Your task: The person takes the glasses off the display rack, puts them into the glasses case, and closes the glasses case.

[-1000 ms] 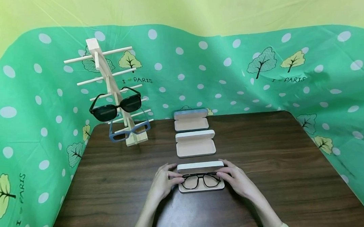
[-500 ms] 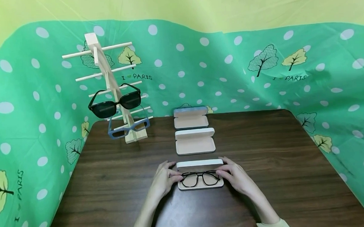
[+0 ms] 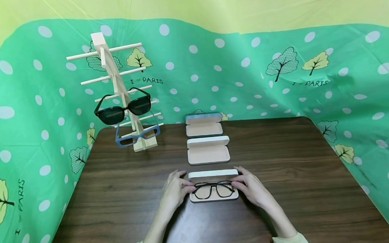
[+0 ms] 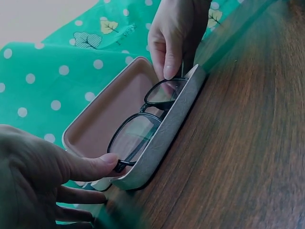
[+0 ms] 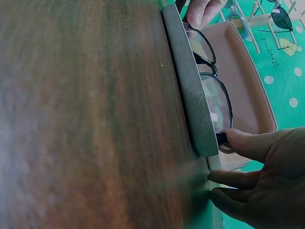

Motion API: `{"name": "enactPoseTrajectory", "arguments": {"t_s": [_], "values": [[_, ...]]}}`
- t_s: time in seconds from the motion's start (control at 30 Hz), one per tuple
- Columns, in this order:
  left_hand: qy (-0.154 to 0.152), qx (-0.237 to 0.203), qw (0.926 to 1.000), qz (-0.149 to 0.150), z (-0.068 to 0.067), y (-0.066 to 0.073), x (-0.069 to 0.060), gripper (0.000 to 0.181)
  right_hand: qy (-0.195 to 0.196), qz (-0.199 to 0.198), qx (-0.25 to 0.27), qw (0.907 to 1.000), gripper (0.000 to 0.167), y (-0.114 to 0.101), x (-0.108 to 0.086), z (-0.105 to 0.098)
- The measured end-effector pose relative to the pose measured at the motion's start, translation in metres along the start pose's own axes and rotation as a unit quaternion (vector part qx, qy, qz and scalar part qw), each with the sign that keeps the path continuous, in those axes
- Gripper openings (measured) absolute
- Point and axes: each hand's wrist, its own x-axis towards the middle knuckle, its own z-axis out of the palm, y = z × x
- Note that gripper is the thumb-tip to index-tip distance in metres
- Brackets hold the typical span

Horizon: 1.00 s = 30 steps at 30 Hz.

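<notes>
In the head view, black-framed eyeglasses [image 3: 213,185] sit at the nearest open glasses case [image 3: 213,174], inside its lower half. My left hand [image 3: 174,192] pinches their left end at the hinge, with the thumb on the frame. Across from it, my right hand [image 3: 253,190] pinches the right end in the same way. The left wrist view shows the eyeglasses [image 4: 143,109] slanting between the case's pink-lined lid [image 4: 102,114] and its grey front wall [image 4: 174,129]. A folded temple shows behind the near lens there. Fingers of both hands reach beside the case's ends.
Behind stand two more open cases, a white one [image 3: 209,155] and a blue one [image 3: 204,129]. A wooden rack [image 3: 114,76] at the back left holds black sunglasses [image 3: 112,115] and blue-framed glasses [image 3: 127,141]. A patterned green curtain [image 3: 231,76] surrounds the brown table [image 3: 297,160].
The head view has tilted slightly down, so the scene sits a little higher. Both hands keep their pinch on the eyeglasses, which have barely shifted in the case.
</notes>
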Motion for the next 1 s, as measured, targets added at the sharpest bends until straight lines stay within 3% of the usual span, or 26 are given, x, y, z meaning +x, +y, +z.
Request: {"name": "enactPoseTrajectory", "arguments": {"t_s": [0.17,0.43,0.53,0.7,0.8,1.0], "values": [[0.018,0.003,0.9998,0.001,-0.001,0.001,0.001,0.009,-0.005,0.014,-0.003,0.9999,0.013,-0.001,0.000,-0.001],[0.010,-0.019,0.9996,-0.020,-0.003,0.000,0.001,0.011,-0.006,0.029,0.012,0.9995,0.014,-0.003,-0.002,-0.005],[0.011,-0.035,0.9989,-0.028,-0.007,0.000,0.000,0.012,-0.007,0.036,0.017,0.9992,0.014,-0.004,-0.004,-0.007],[0.021,-0.026,0.9987,-0.038,-0.016,-0.001,-0.001,0.015,-0.015,0.037,0.014,0.9991,0.019,-0.005,-0.008,-0.014],[0.018,-0.022,0.9989,-0.037,-0.021,-0.004,0.000,0.025,-0.018,0.042,0.010,0.9989,0.023,-0.006,-0.010,-0.019],[-0.022,-0.010,0.9995,-0.022,-0.025,-0.007,0.003,0.054,-0.030,0.070,0.018,0.9970,0.034,-0.005,-0.009,-0.031]]}}
